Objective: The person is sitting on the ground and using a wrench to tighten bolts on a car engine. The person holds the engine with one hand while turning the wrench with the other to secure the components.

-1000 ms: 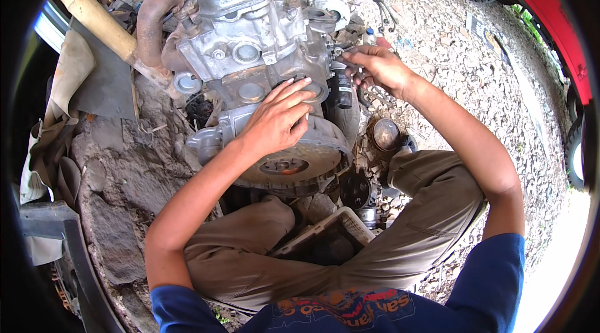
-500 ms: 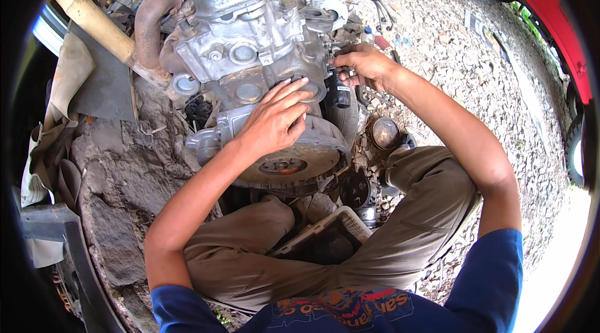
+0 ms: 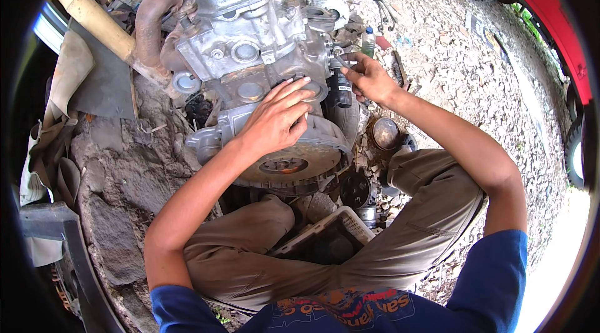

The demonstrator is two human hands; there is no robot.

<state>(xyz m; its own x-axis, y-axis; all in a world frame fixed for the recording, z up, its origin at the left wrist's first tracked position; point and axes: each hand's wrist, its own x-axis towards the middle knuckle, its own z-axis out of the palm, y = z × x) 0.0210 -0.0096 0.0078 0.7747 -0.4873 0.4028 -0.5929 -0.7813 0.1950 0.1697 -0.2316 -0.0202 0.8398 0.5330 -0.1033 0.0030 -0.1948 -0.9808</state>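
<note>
A grey metal engine block (image 3: 234, 39) stands in front of me, its round flywheel (image 3: 300, 161) facing my knees. My left hand (image 3: 278, 114) rests on the block just above the flywheel, with fingers stretched out and nothing gripped. At the engine's right side, my right hand (image 3: 372, 80) has its thumb and fingers pinched together beside some small fittings. A bit of bare metal shows at its fingertips, too small to name. Just under those fingers is a black cylinder (image 3: 340, 89) with a white-marked label, upright against the engine.
A rusty pipe manifold (image 3: 149, 33) and a bamboo pole (image 3: 94, 14) are at the left. A plastic bottle (image 3: 368, 41) stands beyond my right hand. Round metal parts (image 3: 385, 133) and a plastic crate (image 3: 350, 223) lie near my legs. A red vehicle (image 3: 550, 14) is at far right.
My right hand has shifted slightly right and down, its fingers now less curled, and the bottle behind it shows more. The left hand stays on the engine.
</note>
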